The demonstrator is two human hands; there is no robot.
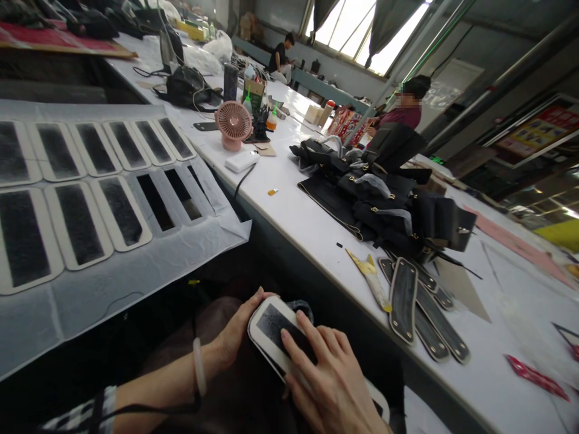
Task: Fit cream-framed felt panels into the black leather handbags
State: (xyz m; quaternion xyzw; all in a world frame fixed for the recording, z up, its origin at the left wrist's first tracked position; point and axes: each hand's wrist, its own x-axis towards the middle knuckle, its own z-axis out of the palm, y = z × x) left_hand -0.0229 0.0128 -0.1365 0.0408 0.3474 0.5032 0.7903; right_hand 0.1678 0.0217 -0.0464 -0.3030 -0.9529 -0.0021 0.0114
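Observation:
A long panel with a cream border and dark centre (272, 325) lies over my lap, below the table edge. My left hand (239, 322) grips its upper left end, fingers wrapped round the edge. Across its face rests my right hand (323, 367), fingers spread and fingertips on the dark centre. The panel's lower end shows past my right hand. Similar cream-bordered panels (79, 223) lie in two rows on a pale sheet (181, 256) at the left.
On the white table (289, 217) stand a pink fan (233, 123) and a pile of black bags (384, 187). Dark straps (402, 301) and a yellow tube (371, 280) lie near its edge. Two people (280, 59) are farther back.

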